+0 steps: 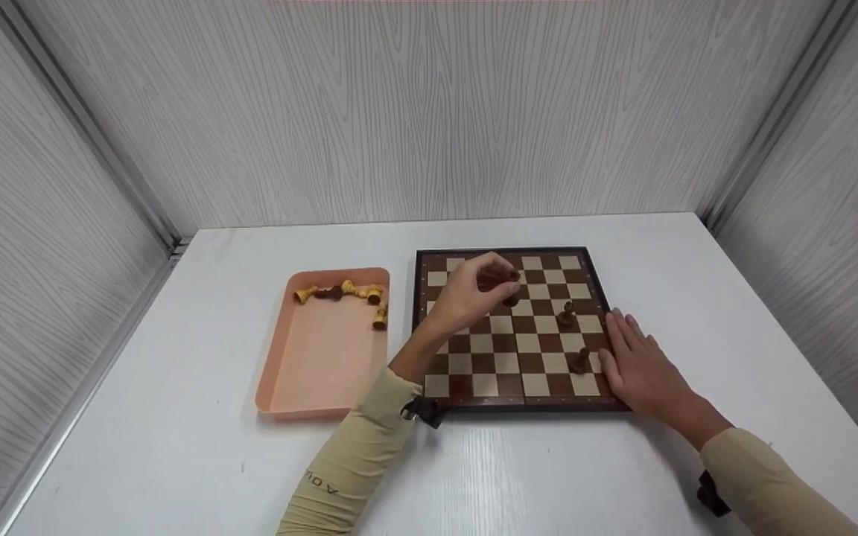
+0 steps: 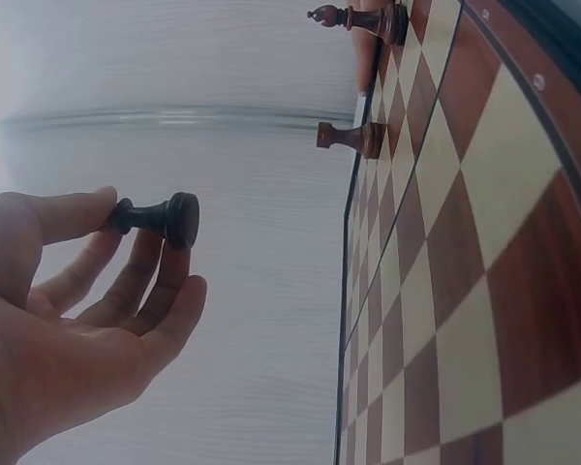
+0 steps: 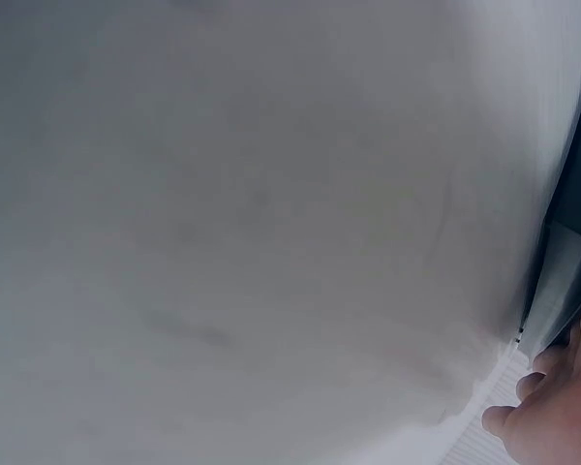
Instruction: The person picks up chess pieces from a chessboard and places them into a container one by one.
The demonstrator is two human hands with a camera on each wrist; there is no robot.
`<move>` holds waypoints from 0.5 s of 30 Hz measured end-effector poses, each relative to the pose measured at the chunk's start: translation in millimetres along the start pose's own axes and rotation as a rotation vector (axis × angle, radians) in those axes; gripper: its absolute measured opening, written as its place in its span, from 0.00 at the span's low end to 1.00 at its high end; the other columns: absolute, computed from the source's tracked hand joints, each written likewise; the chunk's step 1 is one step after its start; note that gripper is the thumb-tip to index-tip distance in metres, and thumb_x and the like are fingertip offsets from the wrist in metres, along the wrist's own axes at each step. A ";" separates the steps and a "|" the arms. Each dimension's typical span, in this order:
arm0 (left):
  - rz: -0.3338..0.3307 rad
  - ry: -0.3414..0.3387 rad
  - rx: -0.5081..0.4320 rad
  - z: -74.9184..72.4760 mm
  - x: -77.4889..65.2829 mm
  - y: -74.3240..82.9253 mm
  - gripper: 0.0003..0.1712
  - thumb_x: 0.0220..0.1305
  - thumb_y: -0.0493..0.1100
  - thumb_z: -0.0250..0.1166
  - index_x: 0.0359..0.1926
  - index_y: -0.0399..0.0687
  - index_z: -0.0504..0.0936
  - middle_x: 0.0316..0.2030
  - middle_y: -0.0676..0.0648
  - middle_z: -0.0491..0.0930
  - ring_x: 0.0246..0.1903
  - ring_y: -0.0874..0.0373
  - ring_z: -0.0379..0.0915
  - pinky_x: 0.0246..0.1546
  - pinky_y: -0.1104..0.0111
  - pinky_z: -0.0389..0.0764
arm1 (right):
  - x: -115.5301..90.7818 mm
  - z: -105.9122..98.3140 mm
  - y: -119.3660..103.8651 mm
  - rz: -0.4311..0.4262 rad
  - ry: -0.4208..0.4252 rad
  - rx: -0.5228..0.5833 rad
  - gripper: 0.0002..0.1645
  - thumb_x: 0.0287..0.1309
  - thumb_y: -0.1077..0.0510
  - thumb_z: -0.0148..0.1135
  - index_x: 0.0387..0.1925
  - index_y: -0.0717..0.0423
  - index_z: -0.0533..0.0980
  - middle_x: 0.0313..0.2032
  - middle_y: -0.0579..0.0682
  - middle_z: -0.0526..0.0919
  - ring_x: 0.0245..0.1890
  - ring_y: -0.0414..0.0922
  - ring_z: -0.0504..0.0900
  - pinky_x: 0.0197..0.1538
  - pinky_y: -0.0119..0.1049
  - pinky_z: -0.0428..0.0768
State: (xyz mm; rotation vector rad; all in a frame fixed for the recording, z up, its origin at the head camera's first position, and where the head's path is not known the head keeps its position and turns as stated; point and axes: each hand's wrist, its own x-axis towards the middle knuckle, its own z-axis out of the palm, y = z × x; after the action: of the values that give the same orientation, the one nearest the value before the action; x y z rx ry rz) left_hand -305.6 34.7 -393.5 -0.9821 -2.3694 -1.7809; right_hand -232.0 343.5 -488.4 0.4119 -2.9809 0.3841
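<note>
Above the back middle of the chessboard (image 1: pixel 482 363), my left hand (image 1: pixel 468 292) pinches a dark chess pawn (image 2: pixel 155 218) between thumb and fingertips. Its wide base points toward the board and is apart from it in the left wrist view. Two brown pieces stand upright on the board's right half: a bishop (image 1: pixel 566 316) and a rook (image 2: pixel 351 139). My right hand (image 1: pixel 641 372) rests with fingers extended along the board's right edge, its thumb near a standing piece. Only part of that hand (image 3: pixel 552 412) shows in the right wrist view.
Left of the board sits a peach tray (image 1: pixel 274 361). Several yellow chess pieces (image 1: pixel 380 318) and a dark one (image 1: pixel 332 292) lie along its back and right side. The white table (image 1: pixel 198 417) is bounded by grey wood-grain panels (image 1: pixel 429 112) at the back and sides.
</note>
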 end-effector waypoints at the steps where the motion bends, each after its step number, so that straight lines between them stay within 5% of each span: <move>1: 0.005 0.000 -0.003 -1.7 -2.3 -0.5 0.11 0.71 0.37 0.66 0.50 0.37 0.81 0.46 0.43 0.83 0.46 0.50 0.81 0.52 0.55 0.80 | 0.2 0.3 0.2 -0.001 0.000 -0.001 0.40 0.81 0.47 0.37 0.79 0.70 0.46 0.79 0.67 0.48 0.78 0.66 0.47 0.71 0.68 0.55; 15: 0.001 0.021 -0.017 -27.0 -23.1 0.0 0.11 0.72 0.37 0.64 0.51 0.34 0.80 0.43 0.41 0.84 0.44 0.47 0.83 0.49 0.50 0.81 | 0.4 0.5 1.1 -0.002 0.005 0.006 0.40 0.81 0.48 0.38 0.79 0.70 0.46 0.79 0.67 0.48 0.78 0.66 0.47 0.72 0.68 0.54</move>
State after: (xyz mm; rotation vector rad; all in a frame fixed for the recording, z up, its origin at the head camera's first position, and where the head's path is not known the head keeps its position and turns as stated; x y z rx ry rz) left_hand -296.4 0.4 -392.6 -0.9620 -2.3444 -1.8051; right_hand -232.7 344.4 -489.0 0.4143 -2.9746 0.3933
